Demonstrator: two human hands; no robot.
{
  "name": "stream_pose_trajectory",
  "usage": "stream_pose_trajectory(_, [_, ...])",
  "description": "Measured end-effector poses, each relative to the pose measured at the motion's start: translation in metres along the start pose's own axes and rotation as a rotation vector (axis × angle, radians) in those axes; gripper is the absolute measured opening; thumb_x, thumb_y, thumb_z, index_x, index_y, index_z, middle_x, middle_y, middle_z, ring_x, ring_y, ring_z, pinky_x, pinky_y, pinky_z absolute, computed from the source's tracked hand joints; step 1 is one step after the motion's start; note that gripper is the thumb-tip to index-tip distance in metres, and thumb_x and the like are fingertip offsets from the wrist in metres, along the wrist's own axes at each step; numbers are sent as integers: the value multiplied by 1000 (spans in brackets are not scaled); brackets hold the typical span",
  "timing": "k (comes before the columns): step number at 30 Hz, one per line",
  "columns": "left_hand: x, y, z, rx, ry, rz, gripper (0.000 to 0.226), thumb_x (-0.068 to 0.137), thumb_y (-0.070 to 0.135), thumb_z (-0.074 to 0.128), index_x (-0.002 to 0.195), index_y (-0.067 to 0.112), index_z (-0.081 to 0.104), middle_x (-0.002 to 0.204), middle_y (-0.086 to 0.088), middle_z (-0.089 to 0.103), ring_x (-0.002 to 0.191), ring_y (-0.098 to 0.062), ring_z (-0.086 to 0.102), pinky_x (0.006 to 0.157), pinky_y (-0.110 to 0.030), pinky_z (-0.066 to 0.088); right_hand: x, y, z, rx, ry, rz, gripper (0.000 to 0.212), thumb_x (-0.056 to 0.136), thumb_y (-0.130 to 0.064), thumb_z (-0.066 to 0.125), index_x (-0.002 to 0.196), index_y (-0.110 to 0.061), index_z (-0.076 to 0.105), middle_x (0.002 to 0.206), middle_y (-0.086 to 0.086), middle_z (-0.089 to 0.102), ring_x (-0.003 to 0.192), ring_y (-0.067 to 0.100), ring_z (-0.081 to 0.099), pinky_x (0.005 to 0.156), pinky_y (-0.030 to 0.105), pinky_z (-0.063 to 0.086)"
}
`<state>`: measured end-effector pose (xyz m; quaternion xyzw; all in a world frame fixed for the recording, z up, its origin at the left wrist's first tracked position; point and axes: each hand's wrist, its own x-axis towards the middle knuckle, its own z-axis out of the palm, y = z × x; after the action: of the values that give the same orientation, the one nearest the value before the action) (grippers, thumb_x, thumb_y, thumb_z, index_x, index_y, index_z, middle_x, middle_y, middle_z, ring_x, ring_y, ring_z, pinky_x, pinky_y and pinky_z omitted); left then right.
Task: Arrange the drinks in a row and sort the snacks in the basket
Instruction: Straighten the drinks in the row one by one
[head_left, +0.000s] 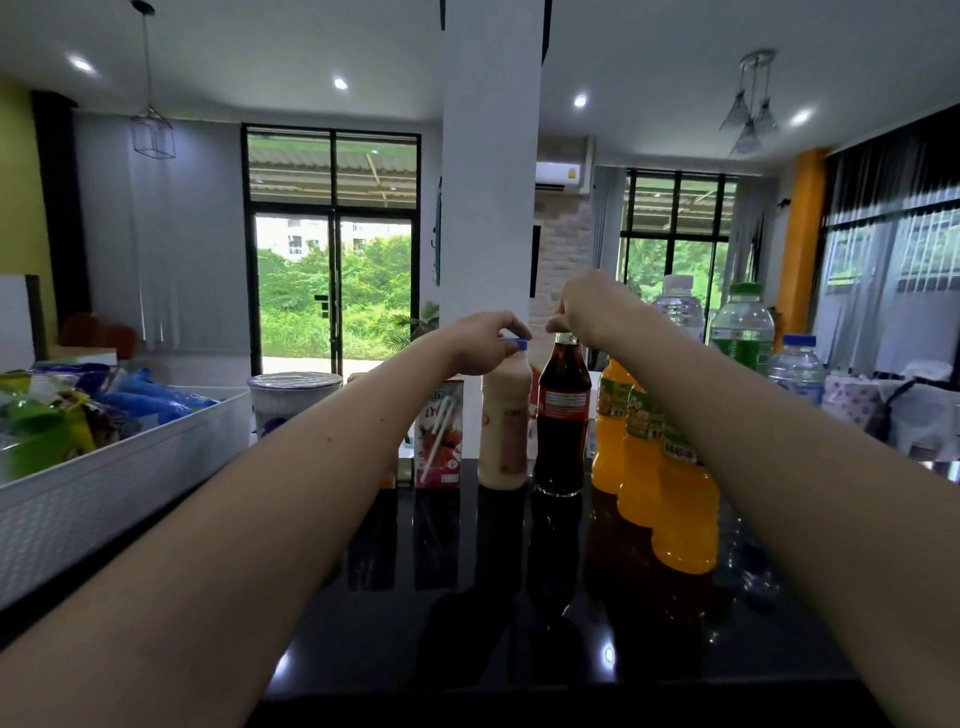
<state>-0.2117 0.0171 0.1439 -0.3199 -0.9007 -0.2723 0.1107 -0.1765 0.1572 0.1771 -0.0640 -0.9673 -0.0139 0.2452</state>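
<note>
On the black glossy counter (493, 597) stand a cream milk bottle (503, 431) with a blue cap and a dark cola bottle (562, 421), side by side. My left hand (485, 340) grips the milk bottle's cap from above. My right hand (582, 306) pinches the cola bottle's top. A red drink carton (439, 434) with a straw stands left of the milk bottle. Three orange juice bottles (641, 457) line up to the right, partly behind my right arm. At the left, a white basket (104, 488) holds snack packets (67, 410).
Clear water bottles (795, 366) and a green-labelled bottle (740, 332) stand at the back right, beside white bags (893, 410). A white lidded tub (293, 400) sits behind my left arm. A white pillar (491, 182) rises behind the counter.
</note>
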Motion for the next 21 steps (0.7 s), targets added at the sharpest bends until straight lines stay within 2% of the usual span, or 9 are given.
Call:
stream_pose_trajectory(3, [1, -1, 2, -71, -25, -11, 35, 99, 12, 41, 132, 16, 48, 139, -12, 48, 124, -24, 48, 98, -32, 39, 2, 2, 2, 19, -2, -13, 38, 94, -35, 55, 111, -2, 64, 112, 11, 67, 96, 24, 63, 81, 33, 49])
stream_pose_trajectory(6, [2, -1, 5, -113, 15, -34, 40, 97, 27, 48, 133, 11, 45, 139, -13, 48, 124, -26, 47, 101, -35, 39, 2, 5, 4, 5, -13, -29, 30, 97, -28, 51, 108, -4, 64, 100, 9, 66, 87, 24, 61, 75, 33, 49])
stream_pose_trajectory(9, [3, -6, 8, 26, 158, -39, 48, 89, 46, 57, 124, 14, 54, 127, -10, 58, 115, -25, 54, 93, -36, 44, 1, 6, 2, -1, -55, -37, 18, 94, -13, 50, 102, -4, 64, 88, 10, 63, 72, 22, 59, 66, 32, 53])
stream_pose_trajectory(11, [2, -8, 7, 58, 196, -19, 41, 88, 45, 59, 118, 16, 61, 122, -8, 63, 111, -23, 57, 90, -34, 46, 1, 7, 0, -25, -80, -39, 15, 92, -9, 51, 100, -4, 63, 86, 11, 62, 67, 21, 57, 53, 26, 47])
stream_pose_trajectory(16, [-1, -8, 0, 24, 127, -2, 35, 93, 32, 57, 124, 17, 60, 127, -8, 61, 116, -23, 55, 92, -28, 40, 3, 9, 2, -82, -55, -56, 13, 94, -12, 54, 99, -5, 63, 79, 5, 56, 71, 19, 52, 52, 24, 37])
stream_pose_trajectory(21, [-3, -9, 2, -1, 131, 3, 34, 96, 28, 52, 127, 18, 58, 130, -8, 59, 119, -22, 54, 89, -25, 37, 2, 8, 4, -61, -61, -63, 19, 96, -15, 52, 103, -3, 64, 91, 9, 64, 78, 20, 55, 67, 27, 44])
